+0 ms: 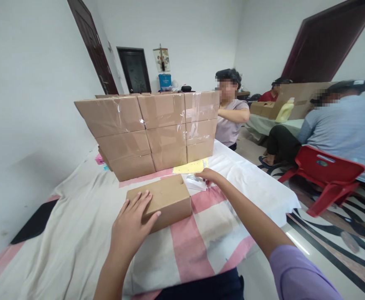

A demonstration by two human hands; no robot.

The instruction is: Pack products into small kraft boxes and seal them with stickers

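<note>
A closed brown cardboard box (160, 189) lies on the cloth-covered table in front of me. My left hand (135, 212) rests on its near left corner, fingers spread over the lid and thumb at the front side. Just past the box's right end, my right hand (212, 176) has its fingers curled at a small white tape dispenser (196, 182) with a clear, greyish roll. Part of my right fingers is hidden. Beside the dispenser lies a yellow sheet (190, 166) with small marks on it.
A stacked wall of taped cardboard boxes (166, 129) stands behind the work area. A person (232, 121) sits beyond its right end. Other people sit at a table on the right, near a red chair (329, 166) and a yellow bottle (285, 111). A black flat object (33, 221) lies left.
</note>
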